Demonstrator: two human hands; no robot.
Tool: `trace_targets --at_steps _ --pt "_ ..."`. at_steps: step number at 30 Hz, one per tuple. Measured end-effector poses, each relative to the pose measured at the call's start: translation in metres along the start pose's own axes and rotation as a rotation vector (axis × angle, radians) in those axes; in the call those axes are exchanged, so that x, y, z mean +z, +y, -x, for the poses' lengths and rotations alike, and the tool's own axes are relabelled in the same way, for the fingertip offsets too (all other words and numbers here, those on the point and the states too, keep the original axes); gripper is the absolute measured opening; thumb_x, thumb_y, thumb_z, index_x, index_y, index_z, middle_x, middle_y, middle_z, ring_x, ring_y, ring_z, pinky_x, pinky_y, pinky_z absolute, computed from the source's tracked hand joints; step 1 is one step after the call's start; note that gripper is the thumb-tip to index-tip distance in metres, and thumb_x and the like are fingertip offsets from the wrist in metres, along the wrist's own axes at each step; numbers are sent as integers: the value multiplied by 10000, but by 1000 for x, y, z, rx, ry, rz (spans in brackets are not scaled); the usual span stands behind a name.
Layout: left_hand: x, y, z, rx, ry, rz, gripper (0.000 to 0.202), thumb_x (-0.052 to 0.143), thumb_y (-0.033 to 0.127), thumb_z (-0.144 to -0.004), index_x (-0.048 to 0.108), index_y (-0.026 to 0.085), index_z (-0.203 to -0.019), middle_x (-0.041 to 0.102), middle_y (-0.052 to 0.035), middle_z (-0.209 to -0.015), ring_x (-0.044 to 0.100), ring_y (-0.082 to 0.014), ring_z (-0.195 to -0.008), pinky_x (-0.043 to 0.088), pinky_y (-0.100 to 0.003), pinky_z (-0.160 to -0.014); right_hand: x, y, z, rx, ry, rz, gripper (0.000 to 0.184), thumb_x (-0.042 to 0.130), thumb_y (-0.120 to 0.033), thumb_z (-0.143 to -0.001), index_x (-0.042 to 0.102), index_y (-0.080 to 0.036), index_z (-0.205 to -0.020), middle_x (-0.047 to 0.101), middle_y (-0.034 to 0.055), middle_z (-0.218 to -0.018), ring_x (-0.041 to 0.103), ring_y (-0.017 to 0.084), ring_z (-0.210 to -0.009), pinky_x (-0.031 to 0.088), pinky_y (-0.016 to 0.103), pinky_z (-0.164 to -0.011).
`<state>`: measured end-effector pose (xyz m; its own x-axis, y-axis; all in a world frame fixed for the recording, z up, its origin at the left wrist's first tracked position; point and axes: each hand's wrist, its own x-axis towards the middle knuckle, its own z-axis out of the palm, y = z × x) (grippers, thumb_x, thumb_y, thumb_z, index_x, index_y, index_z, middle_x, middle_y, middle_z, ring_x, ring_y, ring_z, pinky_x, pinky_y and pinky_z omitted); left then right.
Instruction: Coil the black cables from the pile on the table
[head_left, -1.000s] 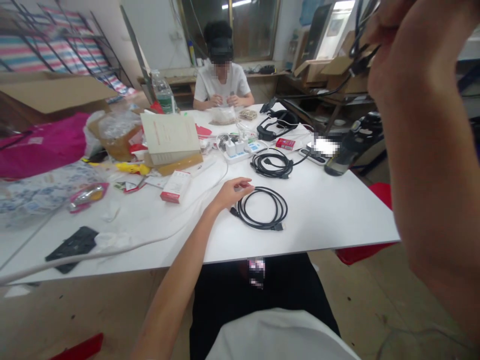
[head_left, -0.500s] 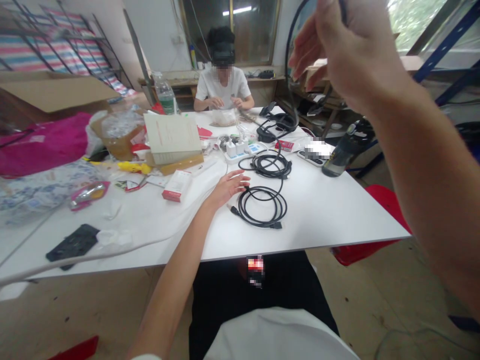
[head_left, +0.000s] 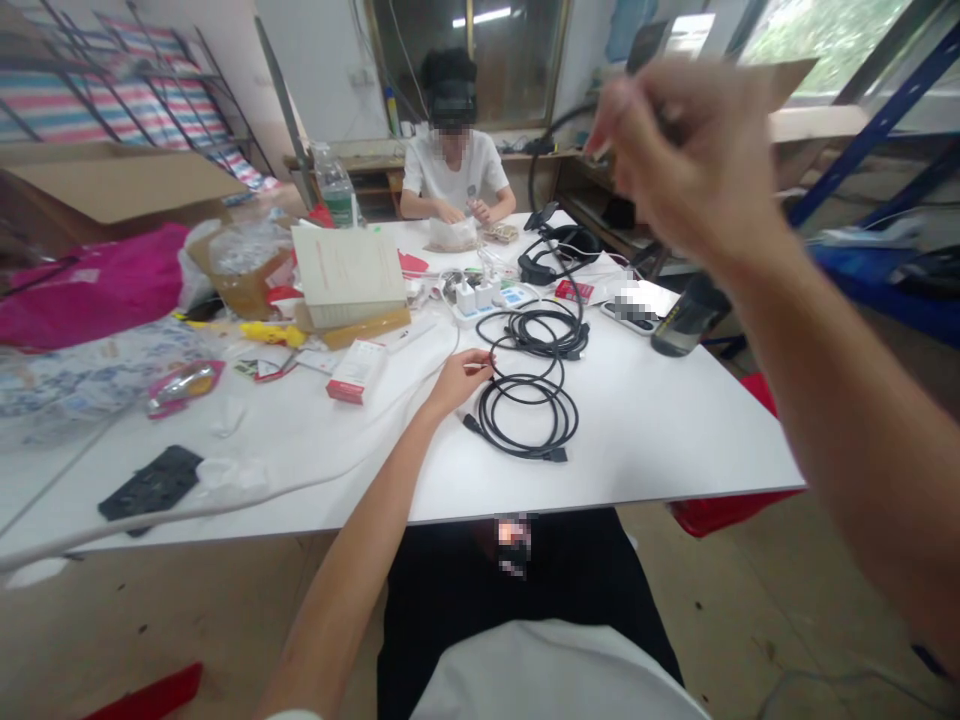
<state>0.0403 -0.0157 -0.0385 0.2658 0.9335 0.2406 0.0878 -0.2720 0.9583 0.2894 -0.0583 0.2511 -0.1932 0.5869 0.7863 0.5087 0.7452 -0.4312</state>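
A black cable lies in loose coils [head_left: 529, 435] near the front of the white table, a plug at each visible end. My left hand [head_left: 461, 382] is at the left edge of these loops, thumb and fingers pinched on the cable. High at the upper right, my right hand [head_left: 679, 165] is closed around a raised stretch of black cable [head_left: 534, 175], which arcs down toward the table. Motion blurs this hand a little. Just behind the front coils, a second bundle of black cable [head_left: 547, 335] overlaps them.
Behind the cables stand a white power strip [head_left: 476, 312] and a black headset [head_left: 540, 265]. A red-and-white box [head_left: 358, 372] lies to the left; a dark bottle [head_left: 686, 320] and a scale [head_left: 637, 310] are at the right. Across the table sits a co-worker [head_left: 454, 180].
My right hand has moved lower and turned, still with the cable. The fingers of my left hand, spread before, have closed at the coil. The view has shifted slightly.
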Motion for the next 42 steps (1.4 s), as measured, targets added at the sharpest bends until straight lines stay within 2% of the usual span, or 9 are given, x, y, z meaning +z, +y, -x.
trace_targets --at_steps 5,8,11,16,21,26,32,38,42 --pt "-3 -7 -3 13 8 -80 265 781 239 -854 775 138 -1100 812 -130 -1152 771 -237 -1031 628 -424 -986 81 59 104 -10 -519 288 481 520 -555 -1100 717 -162 -906 609 15 -702 423 87 -612 251 285 -643" --pt "-3 -10 -2 39 16 -157 243 765 198 -874 773 148 -1112 811 -128 -1172 776 -233 -1036 632 -411 -986 117 92 154 65 -715 436 520 468 -620 -1089 718 -177 -983 701 66 -796 553 154 -680 229 302 -674" --pt "-3 -11 -1 61 24 -221 244 760 178 -891 770 158 -1134 810 -116 -1171 774 -228 -1056 638 -385 -971 132 105 180 126 -824 485 678 513 -815 -985 710 -168 -1037 762 108 -927 649 214 -783 235 299 -688" --pt "-3 -11 -1 85 29 -266 232 755 185 -917 765 169 -1148 797 -109 -1178 764 -224 -1076 639 -374 -970 127 110 188 143 -818 394 736 625 -882 -874 691 -168 -1039 771 107 -1000 682 239 -864 278 299 -710" --pt "-4 -9 0 107 26 -293 250 736 206 -935 754 180 -1184 760 -126 -1217 746 -247 -1139 639 -378 -951 128 119 195 69 -776 360 452 553 -592 -1056 686 -160 -1040 736 96 -1057 644 191 -862 312 316 -714" --pt "-4 -12 0 114 104 -305 322 741 333 -978 715 194 -1268 703 -152 -1332 708 -264 -1233 624 -387 -969 136 122 198 -71 -641 365 511 382 -550 -1134 664 -140 -1019 695 144 -1074 628 218 -947 394 325 -833" --pt "-5 -14 -3 19 138 -150 497 671 576 -1021 659 182 -1322 754 -170 -1288 755 -252 -1135 623 -391 -922 128 114 192 174 -562 483 582 245 -587 -1149 597 -126 -1183 730 131 -870 644 225 -739 259 294 -633" --pt "-9 -2 -3 -66 132 14 570 634 659 -1019 669 159 -1290 804 -107 -1009 779 -192 -877 620 -322 -797 105 71 199 31 -555 473 600 261 -627 -1142 620 -151 -1071 716 91 -752 617 195 -621 183 297 -596" --pt "-7 1 -1 -49 85 -15 538 632 649 -1025 715 152 -1211 808 -94 -942 751 -167 -802 611 -312 -801 93 32 225 -98 -678 370 529 372 -630 -1128 604 -182 -970 711 41 -764 626 160 -631 181 311 -611"
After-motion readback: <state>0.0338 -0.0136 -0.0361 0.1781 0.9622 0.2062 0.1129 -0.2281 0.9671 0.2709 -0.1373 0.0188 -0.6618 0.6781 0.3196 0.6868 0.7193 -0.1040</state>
